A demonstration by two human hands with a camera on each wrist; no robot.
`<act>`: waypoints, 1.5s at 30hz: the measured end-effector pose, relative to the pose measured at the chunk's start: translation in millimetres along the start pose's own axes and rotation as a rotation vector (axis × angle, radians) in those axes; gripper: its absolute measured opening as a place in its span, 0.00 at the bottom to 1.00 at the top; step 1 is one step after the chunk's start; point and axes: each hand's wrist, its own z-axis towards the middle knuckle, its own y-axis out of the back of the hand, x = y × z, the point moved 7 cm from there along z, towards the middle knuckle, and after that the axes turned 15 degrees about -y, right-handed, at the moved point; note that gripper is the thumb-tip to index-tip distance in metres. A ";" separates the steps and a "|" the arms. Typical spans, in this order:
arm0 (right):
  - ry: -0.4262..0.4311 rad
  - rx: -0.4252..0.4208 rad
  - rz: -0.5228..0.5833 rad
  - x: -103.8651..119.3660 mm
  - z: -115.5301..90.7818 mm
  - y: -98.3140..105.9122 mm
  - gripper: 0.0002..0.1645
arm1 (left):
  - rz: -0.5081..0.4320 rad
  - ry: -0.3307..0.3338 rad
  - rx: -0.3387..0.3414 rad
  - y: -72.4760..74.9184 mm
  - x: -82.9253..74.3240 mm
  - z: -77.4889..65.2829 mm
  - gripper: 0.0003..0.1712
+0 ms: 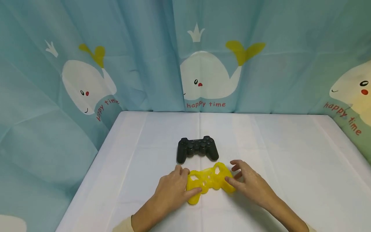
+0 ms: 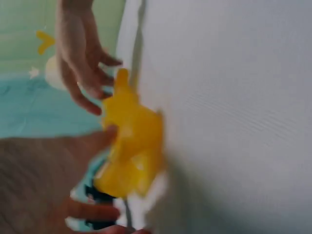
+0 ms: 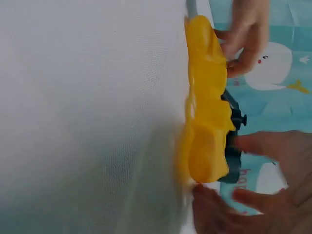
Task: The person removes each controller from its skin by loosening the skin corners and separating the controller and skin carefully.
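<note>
A yellow silicone game controller cover (image 1: 222,178) lies close to the white tabletop, with cut-outs in its face. My left hand (image 1: 173,184) grips its left side, thumb on top and the other fingers bent at the back edge. Over the right end hovers my right hand (image 1: 251,182), fingers spread and loosely bent, its thumb at the cover's right grip; whether it touches is unclear. The right wrist view shows the cover (image 3: 209,92) edge-on between both hands. Just behind it, a black game controller (image 1: 197,145) rests face up.
A white cloth (image 1: 290,154) covers the table, with creases running across it. Behind and at the sides hangs a blue curtain (image 1: 150,64) printed with whales and red lettering, meeting the table's back edge.
</note>
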 end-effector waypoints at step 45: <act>-0.043 0.028 0.131 -147.0 63.6 132.2 0.20 | -0.551 0.088 -0.192 -40.3 -59.4 167.9 0.11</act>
